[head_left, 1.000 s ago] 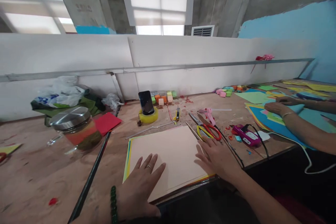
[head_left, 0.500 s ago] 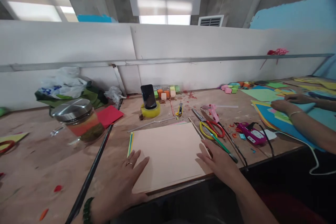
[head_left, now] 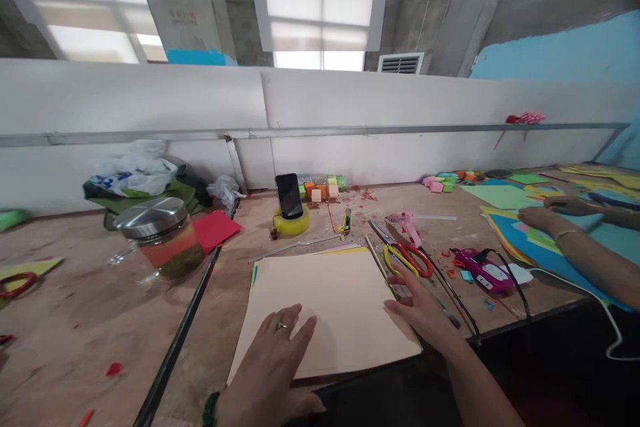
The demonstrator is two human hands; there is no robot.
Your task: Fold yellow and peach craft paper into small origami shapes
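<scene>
A stack of paper (head_left: 320, 287) with a cream sheet on top lies at the table's front edge, with coloured sheets peeking out at its left and far edges. My left hand (head_left: 275, 360) rests on its near left part, fingers spread and palm down, a ring on one finger. At the right edge of the stack is my right hand (head_left: 420, 307), its fingers apart and touching the sheet. Just beyond that hand lie scissors (head_left: 407, 257) with red and yellow handles. A green pen beside them is mostly hidden by the hand.
A glass jug (head_left: 163, 233) with a metal lid stands left, near red paper (head_left: 216, 230). A phone (head_left: 289, 195) leans on a tape roll (head_left: 293, 221). Rightward lie a pink glue gun (head_left: 411, 230), a purple corded device (head_left: 484, 270) and a co-worker's hands (head_left: 540, 220) over coloured paper.
The paper stack has turned slightly, its near edge shifting right. My left hand has slid right and onto the sheet. The camera view has tilted up a little.
</scene>
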